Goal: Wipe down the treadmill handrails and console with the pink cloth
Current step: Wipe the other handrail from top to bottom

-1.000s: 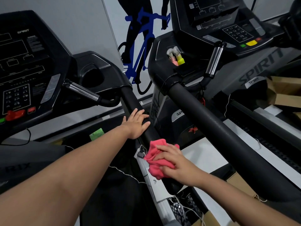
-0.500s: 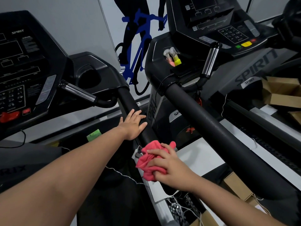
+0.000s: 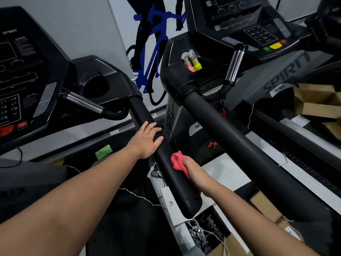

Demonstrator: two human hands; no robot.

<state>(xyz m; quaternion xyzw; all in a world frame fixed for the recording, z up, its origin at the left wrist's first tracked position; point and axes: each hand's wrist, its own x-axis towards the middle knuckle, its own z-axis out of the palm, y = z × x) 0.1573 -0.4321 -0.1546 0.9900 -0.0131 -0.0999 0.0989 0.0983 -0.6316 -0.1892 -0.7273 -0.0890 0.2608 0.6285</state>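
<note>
A black padded handrail (image 3: 171,172) of the left treadmill runs from its console (image 3: 22,85) down toward me. My left hand (image 3: 147,139) rests flat on top of this rail with straight fingers. Lower on the same rail, my right hand (image 3: 193,172) grips a bunched pink cloth (image 3: 178,160) and presses it against the rail's right side. Part of the cloth is hidden under my palm. A second treadmill's thick black handrail (image 3: 239,145) and console (image 3: 249,30) lie to the right.
A chrome pulse grip (image 3: 83,102) sticks out by the left console, another (image 3: 235,65) by the right one. Pink and yellow items (image 3: 192,64) sit in the right cup holder. Cardboard boxes (image 3: 317,102) lie at right; cables and boxes (image 3: 208,235) fill the gap below.
My right hand has slid the pink cloth from the top of the rail round to its right side. My left hand stays on the rail; the view has shifted slightly.
</note>
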